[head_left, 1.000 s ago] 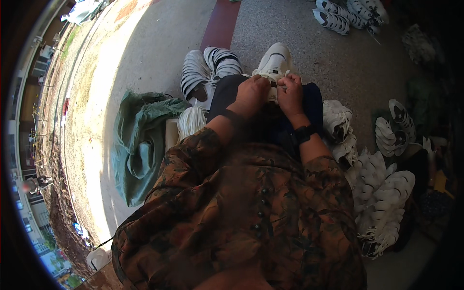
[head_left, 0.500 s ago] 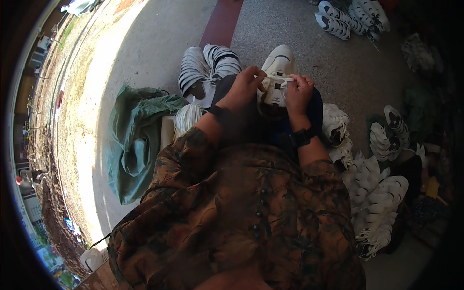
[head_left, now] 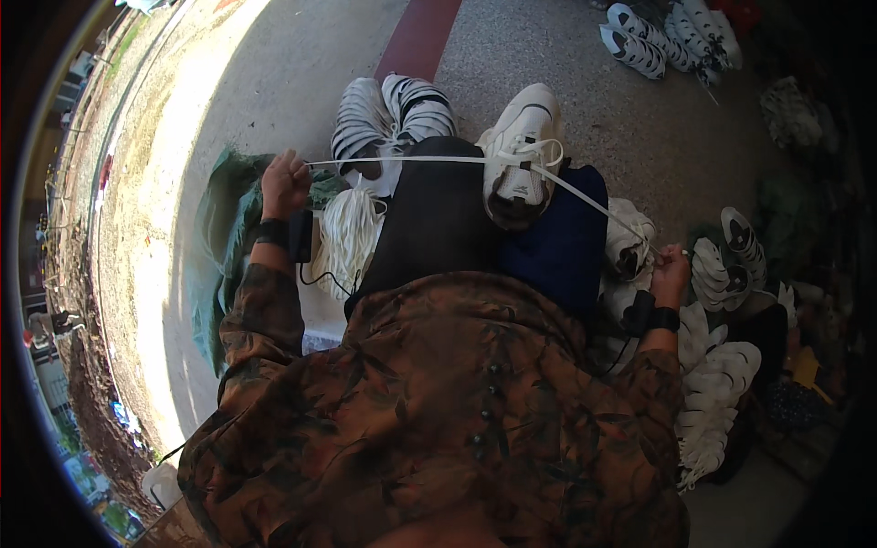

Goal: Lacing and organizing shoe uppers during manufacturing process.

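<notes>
A cream-white sneaker rests on my lap, its toe pointing away from me. A flat white shoelace runs through it, with a small loop standing up over its lacing area. Far out to the left, my left hand is closed on one end, pulled straight and taut. My right hand, low on the right near a pile of shoes, is closed on the other end, which slants down from the sneaker. Both wrists wear dark bands with a small black box.
A bundle of white laces lies left of my knee, beside a green sack. Nested white shoe uppers stand beyond my knee. More shoes are heaped at my right, and others lie at the far right.
Both hands have moved from the sneaker's laces outward, the left far left and the right down to the right. The lace now stretches between them through the sneaker.
</notes>
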### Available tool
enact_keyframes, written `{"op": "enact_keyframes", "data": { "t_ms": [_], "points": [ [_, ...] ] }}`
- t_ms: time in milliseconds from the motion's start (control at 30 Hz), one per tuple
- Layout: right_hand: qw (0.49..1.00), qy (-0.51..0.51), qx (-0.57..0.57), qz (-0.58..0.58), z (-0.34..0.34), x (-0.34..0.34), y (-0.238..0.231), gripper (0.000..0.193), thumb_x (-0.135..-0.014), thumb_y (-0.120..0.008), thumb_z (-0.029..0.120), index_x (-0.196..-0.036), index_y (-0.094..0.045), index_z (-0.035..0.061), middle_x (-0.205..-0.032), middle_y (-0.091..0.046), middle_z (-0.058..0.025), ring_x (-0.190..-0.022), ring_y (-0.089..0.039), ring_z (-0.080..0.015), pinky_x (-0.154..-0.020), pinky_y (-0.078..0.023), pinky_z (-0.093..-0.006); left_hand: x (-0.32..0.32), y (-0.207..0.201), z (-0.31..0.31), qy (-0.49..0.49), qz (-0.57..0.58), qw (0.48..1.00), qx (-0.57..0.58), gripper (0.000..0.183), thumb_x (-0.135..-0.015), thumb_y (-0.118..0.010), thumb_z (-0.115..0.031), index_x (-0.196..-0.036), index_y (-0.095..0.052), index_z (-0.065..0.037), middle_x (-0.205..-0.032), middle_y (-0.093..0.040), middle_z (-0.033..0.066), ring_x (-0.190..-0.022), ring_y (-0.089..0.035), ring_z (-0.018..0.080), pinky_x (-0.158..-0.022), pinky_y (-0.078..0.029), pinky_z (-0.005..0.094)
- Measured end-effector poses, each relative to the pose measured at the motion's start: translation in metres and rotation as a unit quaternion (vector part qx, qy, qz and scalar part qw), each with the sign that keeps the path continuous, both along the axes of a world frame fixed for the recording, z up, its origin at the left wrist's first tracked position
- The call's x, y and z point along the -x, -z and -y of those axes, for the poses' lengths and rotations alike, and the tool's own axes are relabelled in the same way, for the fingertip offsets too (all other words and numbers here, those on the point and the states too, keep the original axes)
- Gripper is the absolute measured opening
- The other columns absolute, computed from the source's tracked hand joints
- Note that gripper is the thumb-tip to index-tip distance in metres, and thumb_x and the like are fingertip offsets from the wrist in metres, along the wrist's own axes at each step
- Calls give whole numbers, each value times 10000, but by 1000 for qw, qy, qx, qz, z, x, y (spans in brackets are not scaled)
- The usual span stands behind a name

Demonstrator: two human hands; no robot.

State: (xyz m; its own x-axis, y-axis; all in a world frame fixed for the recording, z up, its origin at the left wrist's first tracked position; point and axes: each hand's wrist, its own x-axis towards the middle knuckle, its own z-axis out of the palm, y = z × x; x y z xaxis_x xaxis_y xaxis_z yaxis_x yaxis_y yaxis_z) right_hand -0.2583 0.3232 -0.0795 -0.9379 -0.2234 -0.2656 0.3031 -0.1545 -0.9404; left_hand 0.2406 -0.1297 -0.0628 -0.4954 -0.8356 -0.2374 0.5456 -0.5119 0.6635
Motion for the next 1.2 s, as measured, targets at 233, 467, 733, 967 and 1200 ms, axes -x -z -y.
{"op": "enact_keyframes", "data": {
  "t_ms": [233,467,733,967,1200],
  "points": [
    [790,-178,-365,-459,105,-28,-3,152,-760,-618,43,-904,-595,0,-779,-612,-56,-714,-581,-133,-675,-469,-267,119,-7,-62,2,449,743,497,524,-704,-702,-77,-1169,-482,25,-1090,-551,185,-761,-640,224,-697,-509,330],
    [908,-300,-214,-202,201,-107,-38,169,-780,-638,110,-904,-613,-3,-739,-606,-65,-655,-571,-172,-631,-455,-293,216,-34,-112,86,400,635,656,299,-724,-691,-74,-993,-582,-4,-933,-603,135,-743,-647,240,-685,-509,339],
    [948,-317,3,-21,203,-109,-39,28,-820,-628,49,-839,-643,35,-733,-628,-15,-611,-533,-71,-582,-421,-207,229,-29,-119,138,315,854,392,189,-792,-639,-100,-934,-645,26,-780,-664,91,-714,-620,112,-666,-490,263],
    [937,-346,31,24,204,-101,-29,111,-831,-617,78,-724,-595,60,-623,-564,-3,-557,-494,-78,-557,-394,-205,219,-33,-108,256,249,891,281,191,-826,-611,-155,-863,-659,27,-765,-640,17,-659,-561,94,-624,-459,236],
    [951,-305,-38,-34,204,-110,-34,149,-767,-612,108,-635,-561,61,-566,-511,14,-485,-445,-70,-482,-371,-233,236,-21,-111,156,492,691,506,257,-775,-575,-200,-685,-651,28,-709,-634,164,-671,-620,248,-654,-494,370]
  ]
}}
